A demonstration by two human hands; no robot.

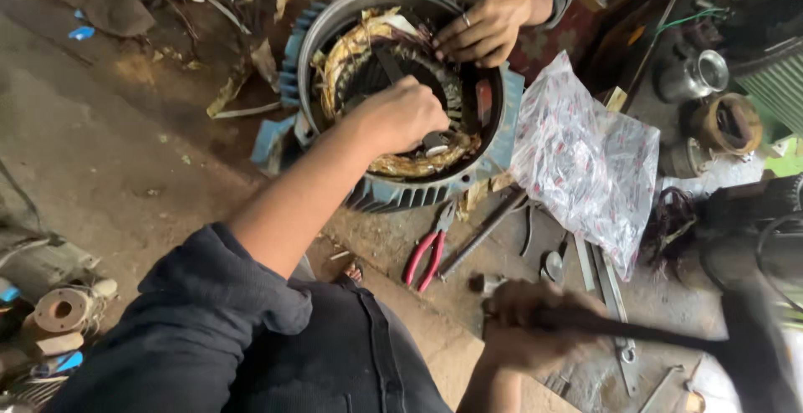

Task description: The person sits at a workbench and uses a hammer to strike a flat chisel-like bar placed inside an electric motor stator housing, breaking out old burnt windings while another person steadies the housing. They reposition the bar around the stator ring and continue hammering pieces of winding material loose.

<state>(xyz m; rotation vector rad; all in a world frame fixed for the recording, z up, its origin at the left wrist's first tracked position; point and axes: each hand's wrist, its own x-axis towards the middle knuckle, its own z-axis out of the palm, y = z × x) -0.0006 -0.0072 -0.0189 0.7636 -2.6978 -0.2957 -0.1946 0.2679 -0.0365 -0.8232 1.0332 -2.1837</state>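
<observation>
A blue finned motor housing [393,189] lies on the floor with its stator windings [360,53] and torn yellow insulation exposed. My left hand [401,112] is closed around a dark chisel-like tool [435,141] set against the windings inside the housing. My right hand [527,325] grips the handle of a hammer [753,354], blurred, low at the right. Another person's two hands [481,24] rest on the far rim of the housing, one wearing a ring.
Red-handled pliers [427,254] and a metal rod [485,233] lie just in front of the housing. A crumpled clear plastic bag [585,162] sits to the right. Metal parts, a coil and a steel pot [694,74] crowd the right side; spools lie at the lower left.
</observation>
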